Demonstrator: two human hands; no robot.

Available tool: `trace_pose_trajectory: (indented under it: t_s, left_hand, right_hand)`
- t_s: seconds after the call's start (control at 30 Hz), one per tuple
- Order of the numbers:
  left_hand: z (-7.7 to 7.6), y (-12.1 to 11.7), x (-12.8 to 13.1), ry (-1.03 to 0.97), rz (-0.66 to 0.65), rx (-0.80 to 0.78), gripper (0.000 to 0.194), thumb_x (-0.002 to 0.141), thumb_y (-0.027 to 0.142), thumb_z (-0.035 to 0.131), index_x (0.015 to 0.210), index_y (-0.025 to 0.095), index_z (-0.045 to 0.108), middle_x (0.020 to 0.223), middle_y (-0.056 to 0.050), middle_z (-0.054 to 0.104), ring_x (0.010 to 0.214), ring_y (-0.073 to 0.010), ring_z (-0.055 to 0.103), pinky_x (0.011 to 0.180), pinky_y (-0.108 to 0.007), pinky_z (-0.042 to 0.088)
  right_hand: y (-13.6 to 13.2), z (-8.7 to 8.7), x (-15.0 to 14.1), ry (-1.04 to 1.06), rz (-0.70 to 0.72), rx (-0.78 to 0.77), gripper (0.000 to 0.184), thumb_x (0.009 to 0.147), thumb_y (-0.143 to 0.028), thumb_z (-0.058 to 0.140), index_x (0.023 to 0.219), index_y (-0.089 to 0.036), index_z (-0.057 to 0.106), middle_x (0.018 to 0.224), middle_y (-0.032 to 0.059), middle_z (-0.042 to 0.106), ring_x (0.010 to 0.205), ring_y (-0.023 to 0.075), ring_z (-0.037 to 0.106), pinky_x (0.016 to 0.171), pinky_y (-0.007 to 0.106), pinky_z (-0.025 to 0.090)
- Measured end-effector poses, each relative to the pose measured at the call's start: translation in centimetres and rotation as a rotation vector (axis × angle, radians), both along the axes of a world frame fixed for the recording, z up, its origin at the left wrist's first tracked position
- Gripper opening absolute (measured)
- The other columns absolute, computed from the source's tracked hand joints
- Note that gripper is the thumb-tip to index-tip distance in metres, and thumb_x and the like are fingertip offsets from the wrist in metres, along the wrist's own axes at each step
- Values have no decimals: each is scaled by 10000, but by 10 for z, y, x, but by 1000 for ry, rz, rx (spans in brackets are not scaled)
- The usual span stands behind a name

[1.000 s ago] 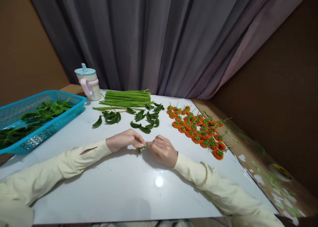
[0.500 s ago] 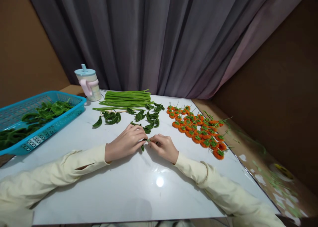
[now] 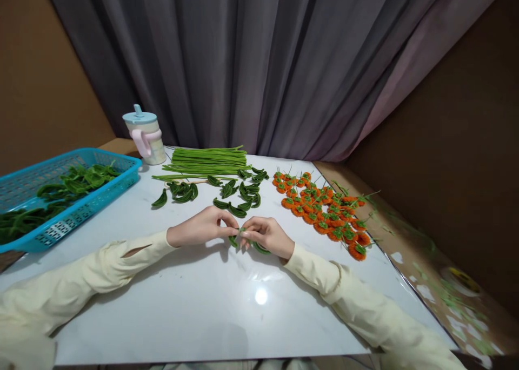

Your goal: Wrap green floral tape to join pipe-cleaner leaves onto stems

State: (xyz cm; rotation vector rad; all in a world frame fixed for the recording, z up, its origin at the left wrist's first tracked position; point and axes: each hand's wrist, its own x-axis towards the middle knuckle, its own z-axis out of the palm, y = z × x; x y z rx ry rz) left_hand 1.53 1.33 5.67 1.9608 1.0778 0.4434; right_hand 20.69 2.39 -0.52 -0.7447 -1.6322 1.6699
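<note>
My left hand (image 3: 203, 227) and my right hand (image 3: 270, 236) meet low over the middle of the white table. Thumb and fingertips of both are pinched on a small dark green pipe-cleaner leaf (image 3: 232, 241), whose narrow end sits between them. Another green leaf blade (image 3: 260, 248) shows beneath my right hand; whether the two are joined is hidden by the fingers. Just beyond my hands lie several loose fuzzy green leaves (image 3: 237, 210). To the right, rows of orange fuzzy flower heads (image 3: 322, 227) rest with green wire-like stems upward.
A bundle of long green pipe cleaners (image 3: 208, 160) lies at the back. On the left stands a blue plastic basket (image 3: 91, 198) of green leaf shapes, with a lidded cup (image 3: 151, 139) behind it. Scraps and a roll of tape (image 3: 461, 281) lie off the table's right edge.
My left hand rolled over the pinch and back again, its fingers lifting. My right fingers have spread somewhat, and a leaf blade now shows under that hand.
</note>
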Motion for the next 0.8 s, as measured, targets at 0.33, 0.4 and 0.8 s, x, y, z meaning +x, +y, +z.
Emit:
trace_pose_trajectory:
  t_s: [0.33, 0.4, 0.8]
  left_hand:
    - [1, 2, 0, -50, 26, -143, 237, 713, 345, 600, 757, 132, 695, 660, -15, 635, 598, -124, 519, 534, -196, 373]
    - [-1, 2, -1, -54, 15, -158, 238, 706, 345, 605, 755, 130, 693, 664, -17, 635, 606, -128, 526, 536, -197, 376]
    - [-1, 4, -5, -30, -58, -223, 154, 693, 271, 610, 722, 148, 699, 685, -14, 669, 628, -133, 548, 562, -191, 374]
  right_hand:
    - [0, 4, 1, 7, 73, -62, 364, 676, -409, 694, 864, -116, 589, 557, 6, 630, 455, 92, 539, 513, 232, 459]
    - [-2, 4, 1, -22, 64, -23, 352, 686, -423, 680, 832, -117, 586, 542, 3, 619, 446, 86, 525, 503, 224, 453]
    - [-11, 4, 0, -305, -57, 617, 159, 817, -263, 519, 757, -164, 627, 588, 41, 650, 530, 134, 579, 575, 256, 483]
